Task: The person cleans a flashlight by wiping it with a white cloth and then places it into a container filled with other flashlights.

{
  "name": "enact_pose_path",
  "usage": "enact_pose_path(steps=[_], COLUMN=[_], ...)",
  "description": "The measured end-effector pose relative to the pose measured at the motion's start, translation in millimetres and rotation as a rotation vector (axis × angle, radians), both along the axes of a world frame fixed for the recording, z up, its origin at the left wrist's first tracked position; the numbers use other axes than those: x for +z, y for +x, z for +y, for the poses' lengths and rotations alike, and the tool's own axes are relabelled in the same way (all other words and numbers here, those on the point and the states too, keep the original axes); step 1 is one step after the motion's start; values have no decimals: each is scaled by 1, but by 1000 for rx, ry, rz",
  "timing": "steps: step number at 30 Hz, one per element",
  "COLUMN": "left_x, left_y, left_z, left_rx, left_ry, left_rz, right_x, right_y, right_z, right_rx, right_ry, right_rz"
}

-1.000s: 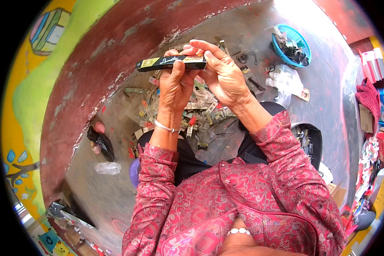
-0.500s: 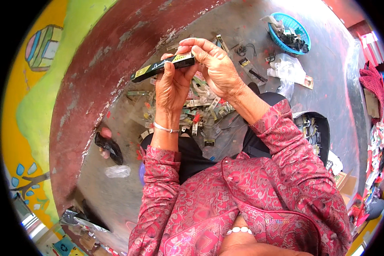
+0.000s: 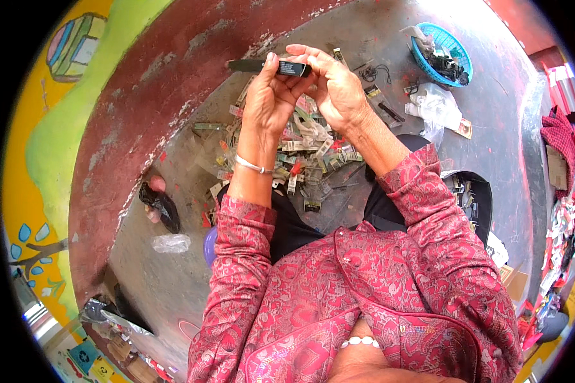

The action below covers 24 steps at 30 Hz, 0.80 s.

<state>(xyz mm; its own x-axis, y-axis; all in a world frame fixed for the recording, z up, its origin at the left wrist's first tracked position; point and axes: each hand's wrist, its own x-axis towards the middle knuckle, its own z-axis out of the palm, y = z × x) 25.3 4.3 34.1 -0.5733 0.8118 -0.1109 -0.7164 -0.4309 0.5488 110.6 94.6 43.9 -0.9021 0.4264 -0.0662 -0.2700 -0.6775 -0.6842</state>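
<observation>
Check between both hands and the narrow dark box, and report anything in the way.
Nothing visible is in the way. The left hand grips the narrow dark box directly, and the right hand is at its right end. The scattered packages lie below on the floor.

The left hand [image 3: 264, 102] is covering part of the box [image 3: 298, 67], whose print [image 3: 291, 69] is looking too small to read, the jacket [image 3: 415, 281] is running off the lower edge, and its left sleeve [image 3: 241, 246] is partly hiding a purple thing [image 3: 209, 247]
</observation>
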Motion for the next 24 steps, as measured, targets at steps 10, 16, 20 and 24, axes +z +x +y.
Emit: enact_pose_path(steps=[10, 16, 20, 24], left_x=[-19, -3, 9, 15], left_y=[-14, -7, -6, -9], left_z=[-3, -7, -16, -22], left_rx=[-152, -66, -84, -79], left_ry=[173, 41, 40, 48], left_rz=[-272, -91, 26, 161], right_x=[-1, 2, 0, 2], right_y=[1, 0, -3, -4], right_z=[-2, -6, -10, -12], right_rx=[63, 66, 44, 35], right_ry=[110, 123, 153, 194], right_rz=[-7, 71, 180, 203])
